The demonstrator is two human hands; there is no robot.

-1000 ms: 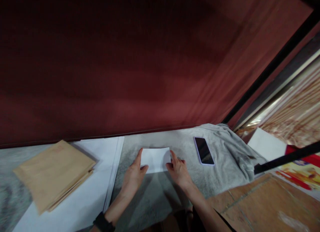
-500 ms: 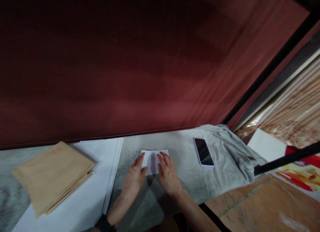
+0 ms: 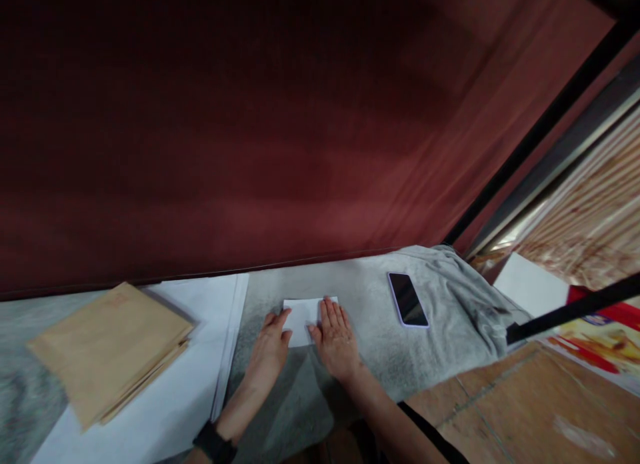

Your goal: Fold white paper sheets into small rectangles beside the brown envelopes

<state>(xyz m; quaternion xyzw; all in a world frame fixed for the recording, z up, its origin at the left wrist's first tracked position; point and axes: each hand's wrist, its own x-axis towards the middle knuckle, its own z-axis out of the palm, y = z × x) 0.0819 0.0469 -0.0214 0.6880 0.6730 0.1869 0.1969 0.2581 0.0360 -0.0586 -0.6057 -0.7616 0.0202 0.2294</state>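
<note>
A small white piece of paper (image 3: 301, 323), apparently folded, lies on the grey cloth in front of me. My left hand (image 3: 271, 342) rests at its left edge, thumb apart from slightly bent fingers. On the paper's right side my right hand (image 3: 337, 342) lies flat, fingers stretched forward and close together, thumb out towards the middle. The fingers cover the paper's right part. Neither hand grips it.
Brown envelopes (image 3: 115, 351) lie stacked on large white sheets (image 3: 200, 364) at the left. A phone (image 3: 409, 300) rests on the grey cloth (image 3: 365, 284) at the right. Behind rises a dark red panel (image 3: 280, 184). A black bar (image 3: 575, 309) and a printed box (image 3: 600, 344) stand at the right.
My right hand has flattened and its fingers have straightened onto the paper's right side. The left hand stays at the left edge, barely moved. The view has shifted slightly.
</note>
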